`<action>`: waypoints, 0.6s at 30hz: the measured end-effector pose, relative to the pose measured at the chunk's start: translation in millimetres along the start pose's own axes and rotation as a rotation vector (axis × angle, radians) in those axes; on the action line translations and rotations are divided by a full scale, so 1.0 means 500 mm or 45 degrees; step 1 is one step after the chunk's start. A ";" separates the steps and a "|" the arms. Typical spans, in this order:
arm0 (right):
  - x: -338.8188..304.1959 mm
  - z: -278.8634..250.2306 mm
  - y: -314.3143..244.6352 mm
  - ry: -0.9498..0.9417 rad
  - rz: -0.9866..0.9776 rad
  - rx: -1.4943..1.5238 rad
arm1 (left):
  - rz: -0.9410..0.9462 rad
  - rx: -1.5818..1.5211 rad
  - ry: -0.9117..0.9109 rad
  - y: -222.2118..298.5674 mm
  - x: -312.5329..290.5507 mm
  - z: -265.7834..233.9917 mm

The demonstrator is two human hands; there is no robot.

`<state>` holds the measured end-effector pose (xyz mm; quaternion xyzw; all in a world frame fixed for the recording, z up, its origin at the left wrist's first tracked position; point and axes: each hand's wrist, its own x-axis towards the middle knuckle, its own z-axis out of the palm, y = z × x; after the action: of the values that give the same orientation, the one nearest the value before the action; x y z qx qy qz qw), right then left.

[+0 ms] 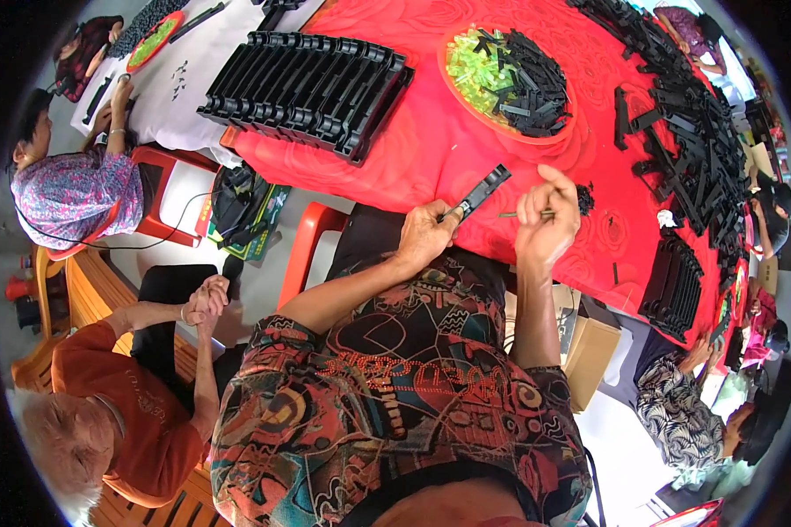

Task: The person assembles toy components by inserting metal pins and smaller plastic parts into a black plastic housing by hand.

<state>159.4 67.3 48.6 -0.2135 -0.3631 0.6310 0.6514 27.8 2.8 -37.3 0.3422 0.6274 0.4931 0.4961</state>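
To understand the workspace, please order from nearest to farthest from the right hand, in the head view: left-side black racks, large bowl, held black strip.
1. Held black strip: left of the right hand, in the left hand.
2. Large bowl: ahead, slightly left.
3. Left-side black racks: farther left, ahead.

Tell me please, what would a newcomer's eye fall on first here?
Probably the red tablecloth comes first, across the upper middle and right. On it, an orange bowl of green pieces and black pieces sits near the top, left of a big black heap. Below the bowl, the wearer's left hand holds a black strip.
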 end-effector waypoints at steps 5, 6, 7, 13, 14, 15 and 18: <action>0.006 0.021 0.047 0.081 -0.008 0.048 | 0.029 0.102 0.026 -0.001 -0.002 0.005; 0.007 0.016 0.061 0.029 -0.038 0.064 | 0.088 0.175 0.052 -0.002 -0.002 0.005; 0.008 0.015 0.073 -0.026 -0.064 0.080 | 0.145 0.247 0.081 -0.003 -0.002 0.005; 0.000 0.017 0.107 -0.003 0.000 0.021 | 0.136 0.392 0.088 0.005 -0.012 -0.006; -0.001 0.015 0.113 -0.009 0.013 -0.001 | 0.129 0.388 0.097 0.001 -0.012 -0.007; -0.002 0.013 0.118 -0.014 0.025 -0.023 | 0.116 0.412 0.101 -0.003 -0.012 -0.008; -0.005 0.010 0.136 -0.034 0.057 -0.052 | 0.044 0.398 0.134 -0.014 -0.013 -0.012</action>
<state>110.5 71.8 1.3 -0.2263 -0.3798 0.6406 0.6278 24.4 -6.9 -41.8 0.3996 0.7156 0.4153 0.3946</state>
